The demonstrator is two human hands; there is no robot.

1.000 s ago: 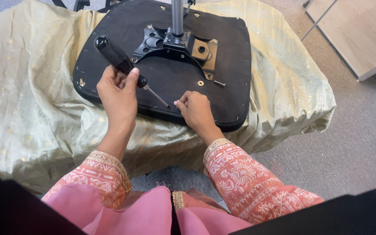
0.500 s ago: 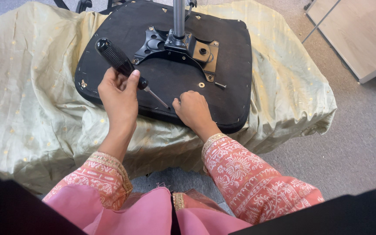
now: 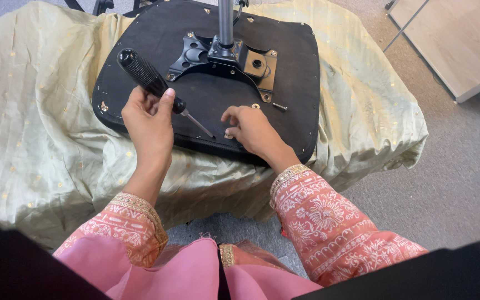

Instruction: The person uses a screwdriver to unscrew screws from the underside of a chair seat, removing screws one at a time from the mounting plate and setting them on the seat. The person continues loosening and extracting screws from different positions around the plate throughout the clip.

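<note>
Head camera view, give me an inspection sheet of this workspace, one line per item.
Surface: pale green-gold cloth draped over a low support, wrinkled.
Job's things: upturned black seat base lying on the cloth; black metal bracket with a metal post fixed at its middle; screwdriver, tip resting on the seat base.
Clutter: one loose dark bolt on the seat base.
Grippers: left hand grips the screwdriver handle; right hand presses its fingertips on the seat base beside the tip, over a small fitting.
Cables: nothing seen.
Surroundings: grey carpet; light wooden panel at upper right.
</note>
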